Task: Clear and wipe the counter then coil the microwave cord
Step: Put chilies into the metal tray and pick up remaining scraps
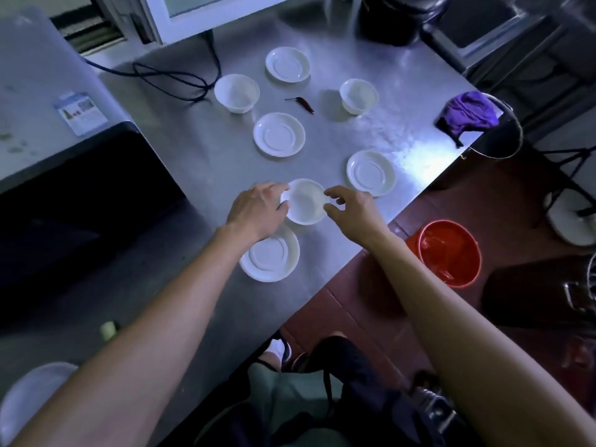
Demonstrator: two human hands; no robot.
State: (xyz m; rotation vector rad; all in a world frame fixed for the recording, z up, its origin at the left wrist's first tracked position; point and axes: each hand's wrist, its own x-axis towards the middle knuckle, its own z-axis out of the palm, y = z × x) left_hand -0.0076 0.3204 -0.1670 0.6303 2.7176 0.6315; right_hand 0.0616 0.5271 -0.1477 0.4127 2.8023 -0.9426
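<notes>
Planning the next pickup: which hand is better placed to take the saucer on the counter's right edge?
Right. The right hand sits just below that saucer, while the left hand grips the near bowl from the far side.

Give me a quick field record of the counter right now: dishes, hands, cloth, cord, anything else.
surface: metal counter
bowls: three; one near, two far
saucers: four, spread out; nearest one partly under the left wrist
left hand: fingers curled on the near bowl's left rim
right hand: fingertips at its right rim, grip unclear
chilli: lies between the far bowls
cloth: purple, at the counter's right edge
cord: black, loose and uncoiled at the far left
bucket: red, on the floor
</notes>
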